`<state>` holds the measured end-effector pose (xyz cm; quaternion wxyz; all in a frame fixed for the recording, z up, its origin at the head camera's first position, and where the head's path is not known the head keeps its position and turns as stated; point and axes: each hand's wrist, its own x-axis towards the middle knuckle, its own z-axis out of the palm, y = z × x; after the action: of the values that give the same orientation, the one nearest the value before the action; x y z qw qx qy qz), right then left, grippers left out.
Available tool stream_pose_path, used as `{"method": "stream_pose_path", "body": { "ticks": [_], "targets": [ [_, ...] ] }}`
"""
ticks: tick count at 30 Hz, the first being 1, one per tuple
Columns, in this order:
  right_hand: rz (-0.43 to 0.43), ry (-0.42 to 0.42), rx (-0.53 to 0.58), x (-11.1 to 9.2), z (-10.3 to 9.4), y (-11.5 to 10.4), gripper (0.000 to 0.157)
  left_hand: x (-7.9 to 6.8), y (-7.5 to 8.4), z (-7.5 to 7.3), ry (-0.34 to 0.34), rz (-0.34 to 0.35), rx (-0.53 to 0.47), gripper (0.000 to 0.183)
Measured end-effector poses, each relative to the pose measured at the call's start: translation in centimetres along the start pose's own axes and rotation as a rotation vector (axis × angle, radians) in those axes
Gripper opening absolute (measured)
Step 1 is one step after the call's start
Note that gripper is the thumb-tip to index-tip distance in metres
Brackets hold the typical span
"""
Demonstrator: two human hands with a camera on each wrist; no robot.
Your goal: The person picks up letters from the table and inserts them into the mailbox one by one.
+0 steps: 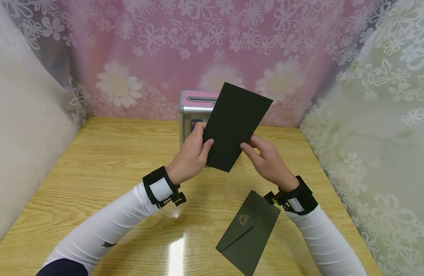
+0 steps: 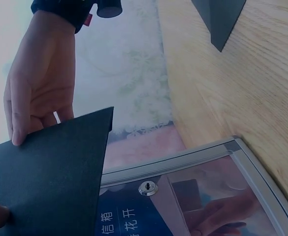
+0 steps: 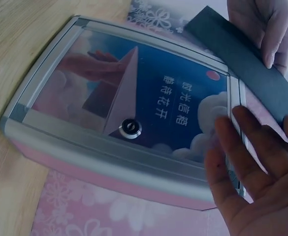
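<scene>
Clear above the table (image 1: 122, 153) near the box (image 1: 197, 104), left hand (image 1: 190, 156) and right hand (image 1: 270, 163) pinch a dark envelope (image 1: 235, 124) by opposite edges.

Dark envelope (image 1: 237, 126), blank face showing, held tilted

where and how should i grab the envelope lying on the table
Probably midway along the right long edge of the lying envelope, coming in low from the right with the right hand once it leaves the held envelope. It appears to lie flat on the table with that edge uncovered, so ease under and pinch.
</scene>
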<state>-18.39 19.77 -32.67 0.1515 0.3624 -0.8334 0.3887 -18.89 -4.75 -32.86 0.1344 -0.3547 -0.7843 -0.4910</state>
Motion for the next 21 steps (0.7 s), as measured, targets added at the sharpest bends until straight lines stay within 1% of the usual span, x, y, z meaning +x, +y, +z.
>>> {"method": "stream_pose_path", "body": {
  "ticks": [4,7,11,13,15,19,21],
  "targets": [
    [-0.004,0.039,0.034,0.7,-0.4,-2.0,0.027,0.4,0.2,0.0,0.021,0.019,0.006,0.024],
    [0.012,0.052,0.032,1.2,-0.7,-3.5,0.017,0.6,0.1,-0.2,0.048,0.03,0.028,0.024],
    [0.029,0.076,0.007,1.9,-1.2,-4.1,0.014,1.1,0.2,-0.7,0.073,0.044,0.084,0.023],
    [0.014,0.087,0.009,2.3,-1.5,-4.0,0.015,1.4,0.3,-1.1,0.083,0.051,0.121,0.021],
    [-0.01,0.103,0.005,2.8,-1.7,-3.7,0.019,1.9,0.5,-1.6,0.098,0.057,0.157,0.019],
    [-0.058,0.13,0.002,4.1,-2.4,-2.1,0.032,3.0,1.1,-2.7,0.123,0.073,0.192,0.017],
    [-0.072,0.152,-0.008,4.8,-2.7,-1.4,0.033,3.7,1.4,-3.3,0.129,0.08,0.199,0.018]
  ]
}}
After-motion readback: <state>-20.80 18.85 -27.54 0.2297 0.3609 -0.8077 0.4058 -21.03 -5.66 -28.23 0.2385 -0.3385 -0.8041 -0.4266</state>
